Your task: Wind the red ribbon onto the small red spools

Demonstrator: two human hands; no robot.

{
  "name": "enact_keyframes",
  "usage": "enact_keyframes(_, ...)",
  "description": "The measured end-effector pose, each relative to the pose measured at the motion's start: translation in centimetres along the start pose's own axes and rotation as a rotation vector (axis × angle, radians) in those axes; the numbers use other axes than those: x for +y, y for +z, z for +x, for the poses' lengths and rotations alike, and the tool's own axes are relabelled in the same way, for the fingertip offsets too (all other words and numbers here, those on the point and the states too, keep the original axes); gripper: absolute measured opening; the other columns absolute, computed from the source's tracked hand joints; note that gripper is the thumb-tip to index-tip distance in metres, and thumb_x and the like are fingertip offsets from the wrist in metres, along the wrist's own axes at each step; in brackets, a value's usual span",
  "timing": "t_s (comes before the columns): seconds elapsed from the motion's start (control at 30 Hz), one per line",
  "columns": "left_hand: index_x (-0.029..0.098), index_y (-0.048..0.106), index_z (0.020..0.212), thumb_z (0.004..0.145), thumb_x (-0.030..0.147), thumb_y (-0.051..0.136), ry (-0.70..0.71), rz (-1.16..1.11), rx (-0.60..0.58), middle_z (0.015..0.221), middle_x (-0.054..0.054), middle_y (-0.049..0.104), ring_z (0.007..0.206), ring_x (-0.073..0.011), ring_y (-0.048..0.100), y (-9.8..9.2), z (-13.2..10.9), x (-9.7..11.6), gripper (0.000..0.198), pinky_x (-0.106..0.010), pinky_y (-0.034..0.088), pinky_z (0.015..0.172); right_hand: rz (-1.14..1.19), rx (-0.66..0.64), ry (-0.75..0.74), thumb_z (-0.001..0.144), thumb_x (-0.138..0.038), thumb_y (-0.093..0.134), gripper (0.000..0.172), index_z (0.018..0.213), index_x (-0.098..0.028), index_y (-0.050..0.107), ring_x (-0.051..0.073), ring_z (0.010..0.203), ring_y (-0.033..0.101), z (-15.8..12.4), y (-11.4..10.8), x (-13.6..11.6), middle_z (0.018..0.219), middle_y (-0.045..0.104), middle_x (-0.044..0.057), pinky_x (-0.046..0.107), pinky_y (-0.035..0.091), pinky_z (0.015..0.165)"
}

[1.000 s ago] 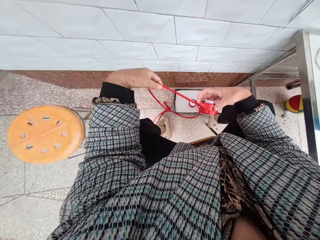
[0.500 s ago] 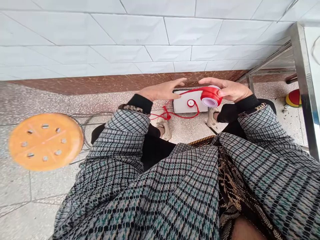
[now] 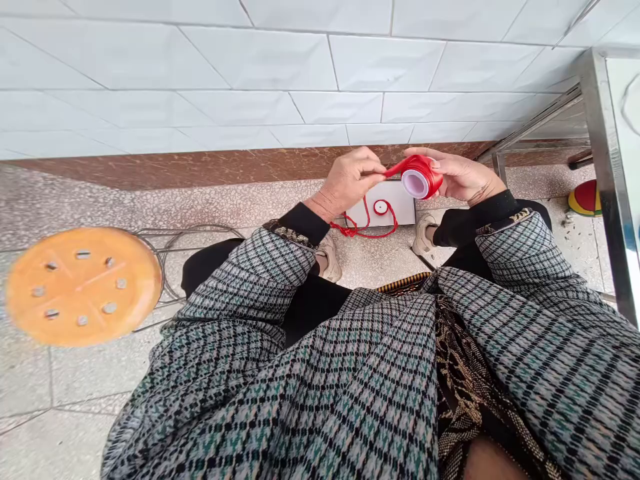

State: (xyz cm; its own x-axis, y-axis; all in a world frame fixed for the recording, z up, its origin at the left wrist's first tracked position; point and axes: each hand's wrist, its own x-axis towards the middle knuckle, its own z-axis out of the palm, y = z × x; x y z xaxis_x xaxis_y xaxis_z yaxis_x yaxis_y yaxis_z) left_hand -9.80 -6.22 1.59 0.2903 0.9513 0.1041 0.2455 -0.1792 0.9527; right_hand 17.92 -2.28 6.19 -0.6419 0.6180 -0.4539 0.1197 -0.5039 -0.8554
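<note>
My right hand (image 3: pixel 463 177) is closed around a roll of red ribbon (image 3: pixel 434 180) with a pale lilac core, its hollow end facing me. A length of the ribbon runs left off the roll, and my left hand (image 3: pixel 353 177) pinches it between thumb and fingers. Beneath both hands a white box-like block (image 3: pixel 395 193) with a dark edge rests low between my feet. On it sits a small white disc ringed in red (image 3: pixel 381 207), from which a thin red cord (image 3: pixel 373 235) curls to a tangle at the block's left side.
An orange round stool (image 3: pixel 85 287) with slots stands on the left, beside wire loops (image 3: pixel 173 267). A metal-framed table (image 3: pixel 600 133) rises on the right, with a red-and-yellow ball (image 3: pixel 585 198) near its legs. A tiled wall (image 3: pixel 280 60) closes off the front.
My left hand has moved right and closed on the ribbon, now close to the roll. The roll has risen slightly in my right hand, and the red cord's tangle has shifted right.
</note>
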Motion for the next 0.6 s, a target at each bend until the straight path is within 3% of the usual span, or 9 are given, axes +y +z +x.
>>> enact_keyframes(0.1,0.018,0.07,0.089,0.089,0.021,0.068,-0.166,-0.247,-0.049,0.066,0.003,0.054,0.064,-0.0127,0.057,-2.2,0.1,1.5,0.004,-0.037,0.058,0.082,-0.097,-0.053,0.032,0.075,-0.041,0.098,0.087,0.15,-0.026,0.058,0.015,0.094,0.067,0.2,0.0,0.3,0.122,0.074,0.004,0.025,0.058,0.08)
enact_keyframes(0.2,0.021,0.064,0.096,0.088,0.015,0.059,-0.357,-0.619,-0.092,0.056,0.011,0.029,0.046,-0.0068,0.026,-3.8,0.5,2.1,0.011,-0.028,0.049,0.065,-0.22,-0.25,0.049,0.078,-0.033,0.097,0.099,0.163,-0.026,0.046,0.017,0.101,0.069,0.1,0.3,0.4,0.123,0.075,0.005,0.029,0.057,0.093)
enact_keyframes(0.3,0.021,0.059,0.096,0.087,0.011,0.057,-0.549,-0.641,-0.104,0.057,0.012,0.025,0.044,-0.0062,0.017,-3.8,1.3,1.1,0.013,-0.025,0.041,0.058,-0.257,-0.373,0.048,0.082,-0.033,0.095,0.101,0.167,-0.027,0.041,0.016,0.1,0.07,-0.2,0.6,0.4,0.121,0.076,0.004,0.029,0.056,0.095)
enact_keyframes(0.4,0.021,0.054,0.085,0.085,0.004,0.054,-0.572,-0.323,0.182,0.059,0.009,0.041,0.049,-0.0076,0.033,-2.7,1.8,0.2,0.018,-0.026,0.042,0.06,-0.203,-0.358,0.058,0.082,-0.036,0.095,0.094,0.163,-0.03,0.048,0.015,0.102,0.071,-0.4,0.9,0.4,0.126,0.078,0.003,0.024,0.056,0.092)
enact_keyframes(0.47,0.023,0.054,0.081,0.082,0.005,0.056,-0.376,-0.213,0.348,0.061,0.006,0.048,0.054,-0.0091,0.042,-2.0,1.4,0.3,0.018,-0.027,0.042,0.061,-0.128,-0.298,0.068,0.081,-0.037,0.094,0.09,0.16,-0.029,0.052,0.016,0.107,0.072,-0.4,1.1,0.3,0.131,0.078,0.004,0.023,0.057,0.092)
enact_keyframes(0.5,0.023,0.057,0.081,0.082,0.008,0.058,-0.259,-0.205,0.331,0.061,0.006,0.051,0.055,-0.0099,0.044,-1.9,0.9,0.6,0.015,-0.028,0.042,0.061,-0.09,-0.264,0.072,0.08,-0.038,0.094,0.088,0.158,-0.028,0.054,0.016,0.107,0.073,-0.4,1.2,0.3,0.132,0.078,0.005,0.023,0.058,0.092)
enact_keyframes(0.53,0.024,0.061,0.081,0.082,0.012,0.06,-0.168,-0.207,0.21,0.06,0.005,0.055,0.054,-0.0108,0.047,-1.9,0.4,1.1,0.011,-0.029,0.043,0.06,-0.057,-0.232,0.075,0.08,-0.038,0.094,0.087,0.157,-0.026,0.055,0.017,0.107,0.073,-0.4,1.2,0.3,0.13,0.079,0.005,0.023,0.059,0.092)
enact_keyframes(0.6,0.024,0.071,0.082,0.083,0.022,0.064,-0.079,-0.159,-0.247,0.061,0.002,0.065,0.055,-0.0132,0.057,-1.9,-0.8,1.8,0.008,-0.03,0.049,0.06,-0.013,-0.184,0.078,0.08,-0.039,0.095,0.085,0.154,-0.024,0.057,0.017,0.103,0.074,-0.2,1.1,0.2,0.124,0.08,0.004,0.024,0.06,0.09)
